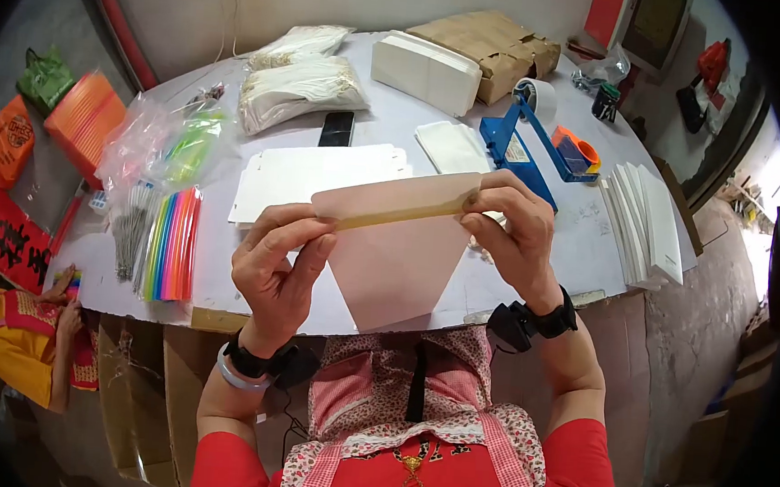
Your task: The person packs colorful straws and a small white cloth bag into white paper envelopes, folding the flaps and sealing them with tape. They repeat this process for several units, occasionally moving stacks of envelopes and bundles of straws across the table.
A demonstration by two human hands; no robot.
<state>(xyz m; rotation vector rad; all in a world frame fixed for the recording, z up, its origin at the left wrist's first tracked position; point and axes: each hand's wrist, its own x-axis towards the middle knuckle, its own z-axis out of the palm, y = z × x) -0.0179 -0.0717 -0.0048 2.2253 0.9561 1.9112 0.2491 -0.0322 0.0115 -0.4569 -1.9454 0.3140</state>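
Between my two hands a white paper sheet [401, 276] is held up above the table's near edge. A tan strip [401, 212] runs across it just below its upper edge, and the lower part of the sheet hangs down and narrows. My left hand [282, 268] pinches the sheet's left end with thumb and fingers. At the right end, my right hand [517, 239] pinches it the same way. Behind the sheet lies a stack of flat white sheets [286, 182], partly hidden by it. A folded white piece [451, 148] lies farther back.
On the left lie coloured strips [173, 246], grey ties [132, 234] and clear plastic bags [139, 149]. Farther back are white bundles [301, 92], a phone [336, 129] and a brown paper package [490, 47]. A blue tape dispenser [518, 157] and white stacks [649, 221] stand right. A co-worker [26, 340] sits at left.
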